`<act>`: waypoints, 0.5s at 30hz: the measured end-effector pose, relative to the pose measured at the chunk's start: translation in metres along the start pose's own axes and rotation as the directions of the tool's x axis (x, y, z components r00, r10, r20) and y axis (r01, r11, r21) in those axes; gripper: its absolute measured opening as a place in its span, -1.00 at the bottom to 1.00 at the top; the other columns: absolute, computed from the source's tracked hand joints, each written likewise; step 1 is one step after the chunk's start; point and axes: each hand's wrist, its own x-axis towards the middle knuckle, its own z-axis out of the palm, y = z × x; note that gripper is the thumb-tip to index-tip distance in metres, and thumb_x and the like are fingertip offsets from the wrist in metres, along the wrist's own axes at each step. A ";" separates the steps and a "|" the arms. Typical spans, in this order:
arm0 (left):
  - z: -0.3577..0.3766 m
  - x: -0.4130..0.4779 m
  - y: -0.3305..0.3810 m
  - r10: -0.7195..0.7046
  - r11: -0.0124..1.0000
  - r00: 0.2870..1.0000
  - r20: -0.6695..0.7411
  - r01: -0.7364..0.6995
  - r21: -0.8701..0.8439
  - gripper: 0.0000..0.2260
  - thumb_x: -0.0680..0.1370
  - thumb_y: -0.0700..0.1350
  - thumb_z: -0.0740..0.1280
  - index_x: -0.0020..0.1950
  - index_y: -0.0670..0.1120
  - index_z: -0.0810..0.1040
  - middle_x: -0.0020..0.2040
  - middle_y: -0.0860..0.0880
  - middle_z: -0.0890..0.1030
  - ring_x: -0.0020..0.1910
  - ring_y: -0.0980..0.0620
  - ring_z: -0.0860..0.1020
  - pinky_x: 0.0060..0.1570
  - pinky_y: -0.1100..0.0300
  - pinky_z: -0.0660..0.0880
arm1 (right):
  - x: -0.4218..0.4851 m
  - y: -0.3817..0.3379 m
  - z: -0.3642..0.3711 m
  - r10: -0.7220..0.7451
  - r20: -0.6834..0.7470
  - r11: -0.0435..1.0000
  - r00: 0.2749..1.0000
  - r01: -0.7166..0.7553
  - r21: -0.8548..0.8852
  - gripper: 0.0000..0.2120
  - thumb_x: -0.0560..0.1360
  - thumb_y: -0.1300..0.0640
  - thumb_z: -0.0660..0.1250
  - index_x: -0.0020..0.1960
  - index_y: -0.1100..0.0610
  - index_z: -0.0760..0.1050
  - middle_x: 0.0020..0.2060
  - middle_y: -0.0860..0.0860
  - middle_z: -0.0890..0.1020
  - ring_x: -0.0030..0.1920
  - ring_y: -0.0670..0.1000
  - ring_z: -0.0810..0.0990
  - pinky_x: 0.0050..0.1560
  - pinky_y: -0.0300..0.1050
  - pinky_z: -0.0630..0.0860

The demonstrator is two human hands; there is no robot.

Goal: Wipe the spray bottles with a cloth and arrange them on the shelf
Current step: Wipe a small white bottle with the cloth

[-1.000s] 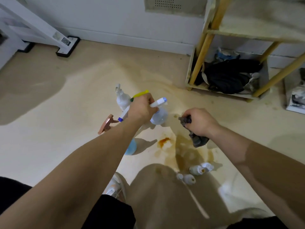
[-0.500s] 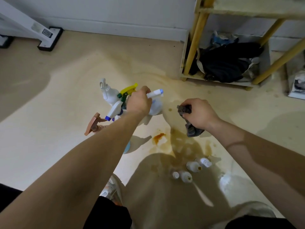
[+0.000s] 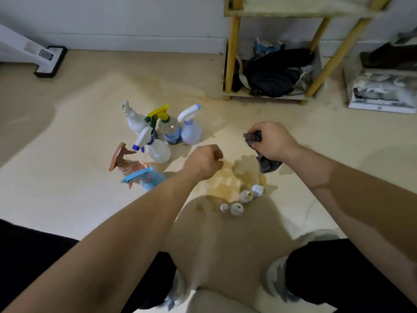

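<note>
1. Seen from above, a person crouches over a pale floor (image 3: pixel 67 199).
2. Six spray bottles stand clustered on the floor, left of centre and well apart from the shelf.
3. At the back of the cluster are a white bottle (image 3: pixel 133 119), a clear bottle with a yellow and green trigger (image 3: pixel 170 129) and a pale lilac bottle (image 3: pixel 191 133).
4. Nearer the person are a white bottle with a blue nozzle tip (image 3: pixel 156 149), a pinkish bottle with a brown trigger (image 3: pixel 128 163) and a blue bottle (image 3: pixel 150 179).
5. The left grip (image 3: pixel 203 162) is just right of the cluster, fingers curled together into a fist, holding nothing.
6. The right grip (image 3: pixel 273 141) is clamped on a dark grey cloth (image 3: pixel 266 164), which hangs from the fist above a brownish stain (image 3: pixel 225 177) on the floor.
7. Several small white bottles (image 3: pixel 239 202) sit on the floor between the person's arms.
8. A wooden shelf (image 3: pixel 232 53) stands against the wall at upper right, with dark clothing (image 3: pixel 275 73) heaped on its bottom level.
</note>
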 end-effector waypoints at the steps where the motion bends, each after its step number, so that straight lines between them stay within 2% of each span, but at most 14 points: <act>1: 0.011 -0.006 0.009 0.042 0.999 0.998 0.051 -0.043 0.001 -0.77 0.55 -0.05 0.42 0.19 -0.05 0.60 0.11 -0.03 0.65 0.10 -0.07 0.60 0.05 0.16 0.50 | -0.008 0.006 -0.003 0.009 -0.001 1.000 1.000 -0.009 -0.004 -0.82 0.51 0.20 0.41 0.11 0.09 0.64 0.02 0.10 0.68 0.01 0.16 0.62 0.04 0.03 0.59; 4: 0.045 -0.018 0.030 0.099 0.995 0.980 0.172 -0.099 -0.005 -0.70 0.51 0.01 0.45 0.21 -0.03 0.58 0.09 -0.01 0.64 0.08 -0.05 0.59 0.10 0.05 0.55 | -0.027 0.025 -0.007 0.046 -0.004 0.999 0.999 -0.046 -0.004 -0.84 0.52 0.20 0.40 0.08 0.07 0.63 0.00 0.11 0.67 -0.06 0.16 0.65 -0.03 0.02 0.61; 6: 0.063 -0.020 0.041 0.088 0.996 0.977 0.193 -0.087 -0.010 -0.63 0.49 0.08 0.45 0.24 0.00 0.55 0.10 0.01 0.62 0.05 -0.03 0.58 0.09 0.02 0.56 | -0.037 0.039 -0.005 0.077 -0.008 0.997 0.997 -0.077 -0.009 -0.84 0.52 0.20 0.39 0.08 0.06 0.63 -0.01 0.12 0.67 -0.06 0.16 0.64 -0.01 0.06 0.62; 10: 0.091 -0.017 0.059 0.082 0.992 0.982 0.172 -0.097 0.082 -0.55 0.46 0.15 0.44 0.29 0.04 0.49 0.14 0.02 0.56 0.06 -0.03 0.56 0.02 0.02 0.57 | -0.054 0.068 0.003 0.154 0.001 0.988 0.988 -0.154 0.015 -0.84 0.53 0.22 0.39 0.09 0.07 0.63 -0.02 0.11 0.67 -0.09 0.15 0.65 -0.02 0.06 0.63; 13: 0.104 -0.011 0.071 0.060 0.972 0.990 0.125 -0.087 0.218 -0.64 0.51 0.10 0.39 0.25 0.02 0.48 0.13 -0.01 0.55 0.08 -0.06 0.55 -0.11 0.11 0.45 | -0.062 0.089 0.011 0.199 0.021 0.979 0.980 -0.200 0.045 -0.85 0.53 0.20 0.39 0.08 0.06 0.63 -0.03 0.10 0.67 -0.10 0.14 0.65 -0.03 0.04 0.64; 15: 0.110 -0.005 0.078 0.039 0.959 0.994 0.098 -0.065 0.277 -0.67 0.51 0.09 0.39 0.21 0.01 0.48 0.11 -0.02 0.57 0.06 -0.08 0.55 -0.11 0.10 0.45 | -0.064 0.102 0.016 0.216 0.043 0.975 0.975 -0.218 0.048 -0.89 0.54 0.19 0.36 0.00 0.02 0.62 -0.05 0.08 0.67 -0.13 0.12 0.65 -0.06 0.01 0.63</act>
